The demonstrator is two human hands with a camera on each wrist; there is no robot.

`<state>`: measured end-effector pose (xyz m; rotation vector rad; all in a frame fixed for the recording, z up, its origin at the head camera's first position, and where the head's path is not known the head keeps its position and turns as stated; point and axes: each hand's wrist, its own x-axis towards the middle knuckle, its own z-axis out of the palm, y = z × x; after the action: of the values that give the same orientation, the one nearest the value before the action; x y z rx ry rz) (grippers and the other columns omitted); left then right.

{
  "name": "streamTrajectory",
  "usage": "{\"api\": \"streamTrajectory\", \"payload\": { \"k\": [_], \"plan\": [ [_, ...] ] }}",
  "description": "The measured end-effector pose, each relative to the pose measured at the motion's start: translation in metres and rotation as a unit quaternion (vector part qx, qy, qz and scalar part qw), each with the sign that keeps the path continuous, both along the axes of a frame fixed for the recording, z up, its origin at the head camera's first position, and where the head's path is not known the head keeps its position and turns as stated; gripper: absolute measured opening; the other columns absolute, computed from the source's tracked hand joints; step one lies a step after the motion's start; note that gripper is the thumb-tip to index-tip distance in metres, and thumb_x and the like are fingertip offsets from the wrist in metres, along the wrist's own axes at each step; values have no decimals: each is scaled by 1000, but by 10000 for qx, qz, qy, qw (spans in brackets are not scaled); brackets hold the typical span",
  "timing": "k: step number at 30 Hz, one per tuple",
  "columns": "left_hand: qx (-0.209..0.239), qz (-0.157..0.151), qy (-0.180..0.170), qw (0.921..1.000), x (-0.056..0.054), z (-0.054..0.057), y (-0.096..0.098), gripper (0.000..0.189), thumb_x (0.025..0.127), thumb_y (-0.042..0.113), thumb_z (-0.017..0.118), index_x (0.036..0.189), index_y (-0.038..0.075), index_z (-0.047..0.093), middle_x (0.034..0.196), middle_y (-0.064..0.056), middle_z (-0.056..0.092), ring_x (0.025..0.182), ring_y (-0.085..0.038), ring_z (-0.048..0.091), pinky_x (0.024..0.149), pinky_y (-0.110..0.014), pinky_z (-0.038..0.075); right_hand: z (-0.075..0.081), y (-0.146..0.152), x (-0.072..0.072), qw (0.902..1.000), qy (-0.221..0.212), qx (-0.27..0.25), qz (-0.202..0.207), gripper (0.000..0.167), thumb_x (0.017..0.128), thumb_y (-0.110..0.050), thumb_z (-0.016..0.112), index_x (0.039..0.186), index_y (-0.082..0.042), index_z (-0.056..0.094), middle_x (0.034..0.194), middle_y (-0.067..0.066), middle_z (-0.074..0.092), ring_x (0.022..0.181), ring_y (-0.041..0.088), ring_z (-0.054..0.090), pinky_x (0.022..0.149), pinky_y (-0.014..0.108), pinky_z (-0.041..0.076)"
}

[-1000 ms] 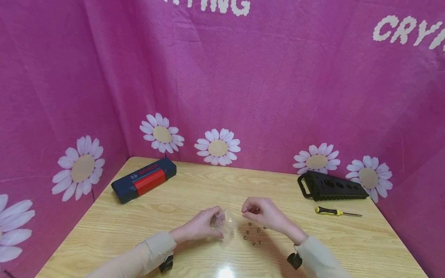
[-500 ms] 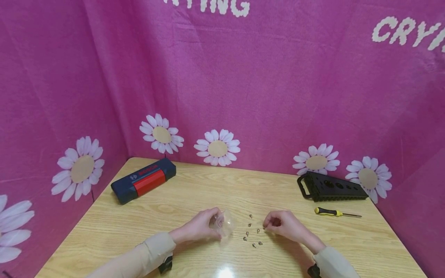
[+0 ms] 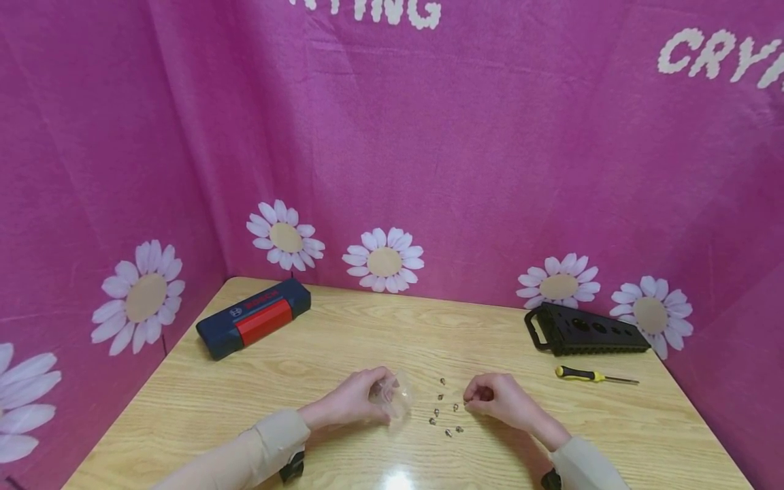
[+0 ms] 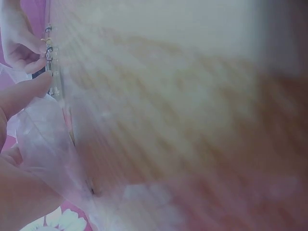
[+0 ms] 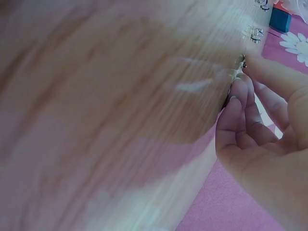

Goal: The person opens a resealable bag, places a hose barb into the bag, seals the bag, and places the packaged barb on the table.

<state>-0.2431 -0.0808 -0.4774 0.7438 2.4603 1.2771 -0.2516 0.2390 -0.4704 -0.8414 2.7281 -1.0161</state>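
My left hand [image 3: 358,398] grips a clear plastic bag [image 3: 401,396] above the table, its thumb and fingers spread at the bag's mouth. What the bag contains I cannot make out. To the right of it, several small shiny metal pieces, like screws [image 3: 437,412], lie scattered on the wood. At the right side of this group my right hand [image 3: 503,401] rests low, fingers curled. In the right wrist view, its thumb and index fingertips pinch a small screw [image 5: 244,62] at the table surface; the fingertips partly hide it.
A dark blue and red Bosch case [image 3: 254,318] lies at the table's back left. At the back right stands a black holder with holes and a handle [image 3: 588,330], with a yellow-and-black screwdriver [image 3: 594,373] before it. Pink cloth [image 3: 392,136] hangs behind the table [image 3: 367,327].
My right hand has moved right and down from beside the bag to the rightmost screw, uncovering another screw farther back. My left hand stays with the bag.
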Motion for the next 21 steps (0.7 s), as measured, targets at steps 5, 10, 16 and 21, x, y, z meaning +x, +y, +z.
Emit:
{"api": "streamTrajectory", "payload": {
  "k": [5, 10, 16, 21],
  "plan": [
    [-70, 2, 161, 9998, 0, -1, 0, 41, 70, 9, 87, 102, 13, 60, 92, 7, 62, 84, -4, 53, 78, -21, 43, -1, -1, 0, 9997, 217, 93, 3, 4, 86, -7, 74, 85, -11, 71, 79, -2, 70, 69, -7, 51, 62, 17, 45],
    [-16, -20, 166, 9999, 0, -1, 0, 37, 71, 8, 86, 97, 13, 60, 90, 7, 62, 82, -4, 52, 76, -20, 42, -2, -2, 1, 9994, 336, 36, 90, 6, 87, -7, 72, 85, -11, 69, 78, -3, 67, 68, -7, 49, 61, 17, 44],
    [11, -69, 124, 9999, 0, -1, 1, 34, 72, 7, 85, 92, 13, 58, 89, 7, 61, 80, -4, 51, 75, -20, 42, 3, -10, 1, 9976, 513, -376, 280, 6, 89, -7, 70, 87, -8, 65, 78, 3, 70, 69, -5, 55, 62, 18, 50],
    [46, -55, 170, 9998, 1, -1, 1, 33, 72, 7, 85, 93, 11, 59, 88, 7, 60, 80, -3, 51, 75, -19, 41, 13, -24, 2, 9977, 502, -437, 142, 6, 89, -10, 71, 87, -11, 66, 80, 1, 72, 72, -5, 58, 66, 19, 52]
  ]
}}
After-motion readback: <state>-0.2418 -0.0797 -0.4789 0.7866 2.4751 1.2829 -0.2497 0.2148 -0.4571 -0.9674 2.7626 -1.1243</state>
